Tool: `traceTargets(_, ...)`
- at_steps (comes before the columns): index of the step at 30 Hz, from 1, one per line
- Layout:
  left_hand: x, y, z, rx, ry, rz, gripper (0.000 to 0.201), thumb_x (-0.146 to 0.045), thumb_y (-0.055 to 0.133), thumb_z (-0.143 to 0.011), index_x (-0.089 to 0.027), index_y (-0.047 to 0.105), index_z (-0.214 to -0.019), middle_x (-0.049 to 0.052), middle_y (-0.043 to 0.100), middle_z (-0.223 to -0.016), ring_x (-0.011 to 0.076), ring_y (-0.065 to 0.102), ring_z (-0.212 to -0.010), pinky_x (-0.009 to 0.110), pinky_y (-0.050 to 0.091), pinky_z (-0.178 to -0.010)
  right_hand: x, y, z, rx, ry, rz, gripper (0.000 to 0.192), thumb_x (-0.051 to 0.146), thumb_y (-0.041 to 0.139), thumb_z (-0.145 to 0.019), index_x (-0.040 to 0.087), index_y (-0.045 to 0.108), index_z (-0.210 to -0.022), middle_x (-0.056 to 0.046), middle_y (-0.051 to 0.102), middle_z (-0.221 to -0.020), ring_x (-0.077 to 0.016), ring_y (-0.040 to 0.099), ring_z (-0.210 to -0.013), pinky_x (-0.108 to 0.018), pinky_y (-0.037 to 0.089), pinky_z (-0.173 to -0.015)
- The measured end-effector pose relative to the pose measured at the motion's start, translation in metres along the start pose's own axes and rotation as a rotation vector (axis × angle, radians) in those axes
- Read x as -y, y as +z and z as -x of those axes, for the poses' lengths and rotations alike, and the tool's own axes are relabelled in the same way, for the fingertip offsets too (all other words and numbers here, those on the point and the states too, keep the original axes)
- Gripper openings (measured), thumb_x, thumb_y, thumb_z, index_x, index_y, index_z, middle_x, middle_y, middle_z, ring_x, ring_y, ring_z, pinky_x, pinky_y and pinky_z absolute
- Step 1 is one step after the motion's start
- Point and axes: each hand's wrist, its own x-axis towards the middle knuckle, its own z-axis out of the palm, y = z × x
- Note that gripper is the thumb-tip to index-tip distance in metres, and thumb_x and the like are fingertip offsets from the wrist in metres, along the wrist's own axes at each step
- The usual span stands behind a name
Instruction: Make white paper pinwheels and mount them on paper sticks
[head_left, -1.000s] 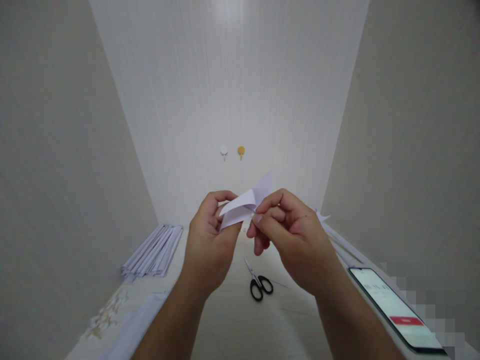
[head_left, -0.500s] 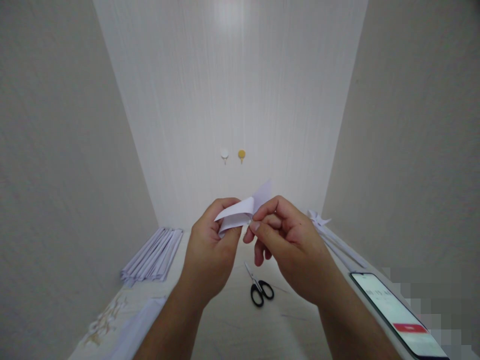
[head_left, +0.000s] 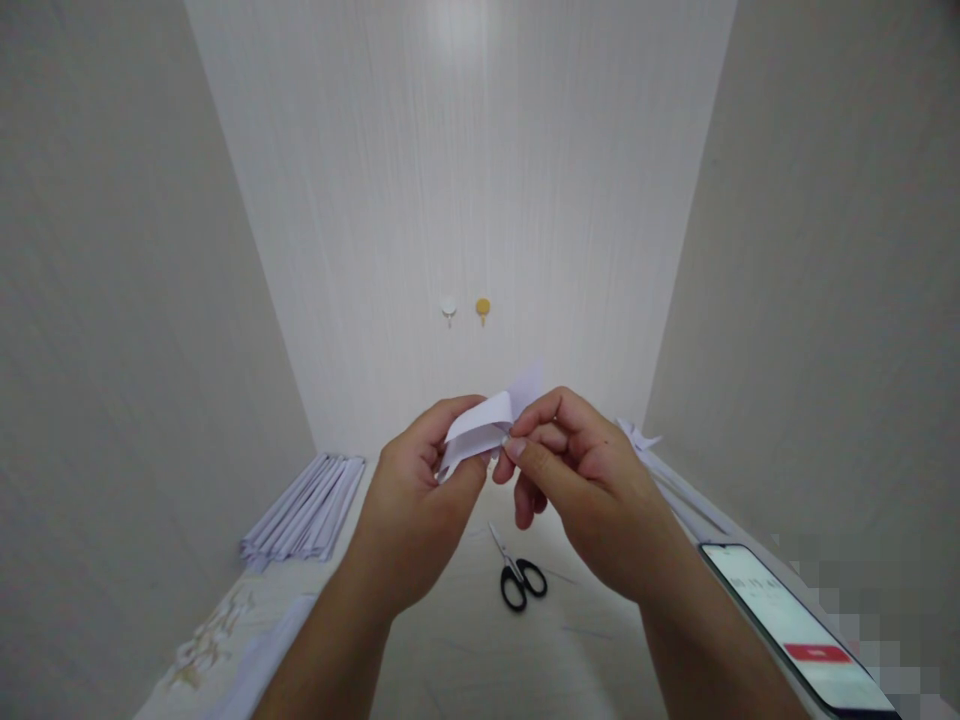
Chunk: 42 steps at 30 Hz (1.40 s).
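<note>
A folded, looped piece of white paper [head_left: 480, 425] is held up between both hands, above the tabletop. My left hand [head_left: 427, 490] grips its left side, with the thumb below and the fingers behind. The thumb and index finger of my right hand [head_left: 574, 460] pinch the paper's right edge, while the other fingers curl beneath. A pointed paper flap rises behind the right fingertips. Below the hands lies a pair of scissors [head_left: 516, 575] with black handles, blades pointing away.
A stack of folded white paper strips [head_left: 304, 510] lies at the left. Nearer are white paper [head_left: 262, 660] and a gold-and-white decoration [head_left: 210, 640]. At the right are long paper strips [head_left: 686, 490] and a lit phone [head_left: 795, 620]. Two round hooks [head_left: 483, 307] sit on the back wall.
Both hands have shifted slightly to the right with the paper. The loop's left end looks shorter and more rounded. The scissors lie where they were.
</note>
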Motion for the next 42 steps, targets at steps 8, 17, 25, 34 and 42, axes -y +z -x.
traceTargets(8, 0.0, -0.005, 0.0, 0.024, 0.092, -0.12, 0.028, -0.023, 0.065, -0.093, -0.022, 0.073, -0.12, 0.004, 0.073, -0.129, 0.0197, 0.068, -0.115, 0.028, 0.055, -0.094, 0.002, -0.001, 0.0, 0.027, 0.0, -0.048, 0.008, 0.019, 0.06, -0.093, 0.022, 0.054, -0.09, 0.004, 0.07, -0.074, -0.0087, 0.059, -0.049, -0.022, 0.046, -0.048)
traceTargets(17, 0.008, -0.007, 0.003, -0.062, 0.215, -0.306, 0.045, -0.01, 0.054, -0.094, -0.028, 0.069, -0.133, 0.0, 0.068, -0.141, 0.0209, 0.064, -0.129, 0.028, 0.057, -0.095, 0.005, 0.0, 0.001, 0.032, 0.039, -0.123, 0.009, 0.022, 0.062, -0.092, 0.021, 0.054, -0.088, 0.004, 0.07, -0.07, -0.0089, 0.059, -0.046, -0.021, 0.046, -0.045)
traceTargets(25, 0.007, -0.007, 0.002, -0.046, 0.2, -0.322, 0.049, -0.009, 0.051, -0.095, -0.028, 0.066, -0.137, 0.0, 0.07, -0.138, 0.0219, 0.068, -0.121, 0.029, 0.059, -0.09, 0.007, 0.002, 0.001, 0.037, 0.045, -0.135, 0.011, 0.023, 0.063, -0.092, 0.022, 0.053, -0.087, 0.004, 0.069, -0.069, -0.009, 0.058, -0.045, -0.022, 0.046, -0.045)
traceTargets(34, 0.013, -0.008, 0.003, -0.041, 0.32, -0.414, 0.049, -0.011, 0.047, -0.1, -0.028, 0.059, -0.144, 0.0, 0.064, -0.147, 0.0191, 0.059, -0.134, 0.029, 0.05, -0.109, 0.007, 0.004, 0.003, 0.0, 0.053, -0.139, 0.01, 0.02, 0.064, -0.091, 0.022, 0.054, -0.087, 0.004, 0.07, -0.069, -0.0097, 0.06, -0.045, -0.022, 0.045, -0.045)
traceTargets(42, 0.018, -0.004, 0.003, -0.058, 0.304, -0.304, 0.049, -0.009, 0.05, -0.098, -0.031, 0.062, -0.141, -0.001, 0.062, -0.148, 0.0194, 0.057, -0.137, 0.031, 0.049, -0.11, 0.007, 0.007, 0.004, -0.026, 0.019, -0.135, 0.009, 0.019, 0.061, -0.092, 0.022, 0.054, -0.088, 0.004, 0.07, -0.07, -0.0091, 0.059, -0.047, -0.023, 0.046, -0.048)
